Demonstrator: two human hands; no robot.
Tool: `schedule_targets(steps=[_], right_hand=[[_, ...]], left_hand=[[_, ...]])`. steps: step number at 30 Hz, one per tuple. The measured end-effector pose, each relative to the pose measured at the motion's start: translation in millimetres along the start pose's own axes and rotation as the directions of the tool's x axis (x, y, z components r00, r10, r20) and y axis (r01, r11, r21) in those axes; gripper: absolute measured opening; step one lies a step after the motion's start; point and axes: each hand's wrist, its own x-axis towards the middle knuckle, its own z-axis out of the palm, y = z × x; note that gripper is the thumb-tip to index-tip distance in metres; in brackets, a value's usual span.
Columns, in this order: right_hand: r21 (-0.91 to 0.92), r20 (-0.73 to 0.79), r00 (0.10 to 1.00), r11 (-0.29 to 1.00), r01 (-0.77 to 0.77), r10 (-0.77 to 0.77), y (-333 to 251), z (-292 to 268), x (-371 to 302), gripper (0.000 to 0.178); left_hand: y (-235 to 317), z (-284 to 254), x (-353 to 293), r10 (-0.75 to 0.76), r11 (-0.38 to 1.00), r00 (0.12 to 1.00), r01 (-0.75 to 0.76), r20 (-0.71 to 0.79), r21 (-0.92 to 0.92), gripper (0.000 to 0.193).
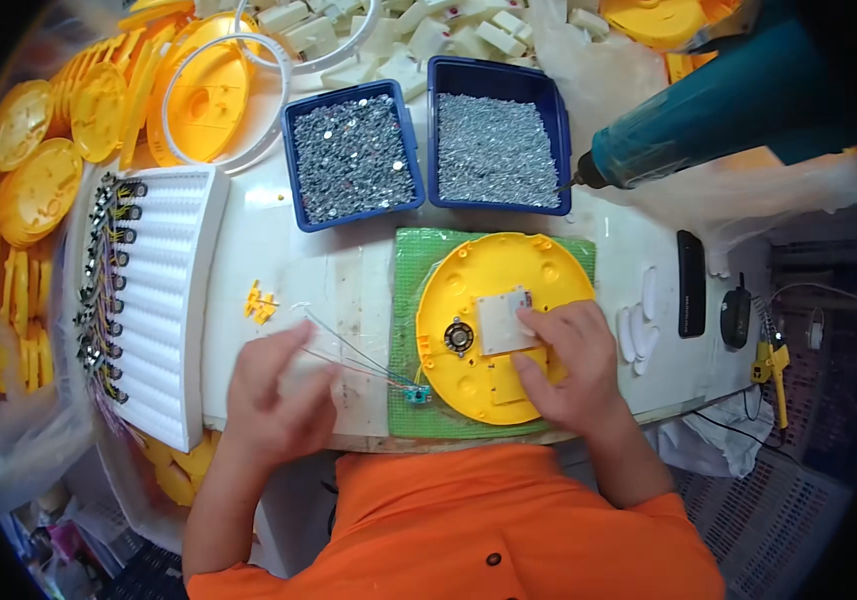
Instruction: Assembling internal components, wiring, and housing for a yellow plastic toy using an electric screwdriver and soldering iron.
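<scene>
A round yellow plastic shell [563,265] lies with its inner side up in front of me. A small round black speaker [458,337] is set in its left part. On the shell is a flat whitish rectangular box [496,322]; my right hand [578,365] holds its right side between thumb and fingers. My left hand [283,395] hovers left of the shell, slightly blurred, thumb and forefinger apart. Thin wires [353,350] run from beside that hand to a small green circuit board [415,394] at the shell's lower left edge.
The shell rests on a green mat [408,285]. Behind stand two blue bins of small metal parts [355,160] and screws [498,150]. A teal electric screwdriver [688,125] hangs at upper right. A white ridged tray [173,300] with wired parts and stacked yellow shells [33,190] fill the left.
</scene>
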Motion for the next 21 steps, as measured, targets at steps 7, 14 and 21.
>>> schedule_targets(steps=[7, 14, 21], right_hand=[[-0.04, -0.029, 0.999, 0.998, -0.042, 0.041, 0, 9, 10, 0.04], [-0.065, -0.065, 0.997, 0.997, -0.05, 0.046, 3, 7, -1, 0.038], [-0.022, -0.06, 0.998, 1.0, 0.016, -0.017, 10, -13, -32, 0.036]], left_hand=[[4, -26, 39, -0.191, 0.981, 0.971, 0.191, 0.142, 0.017, 0.031], [6, 0, 48, 0.003, 1.0, 0.939, -0.001, 0.345, -0.006, 0.028], [13, -1, 50, -0.023, 0.999, 0.949, 0.036, 0.314, -0.036, 0.026]])
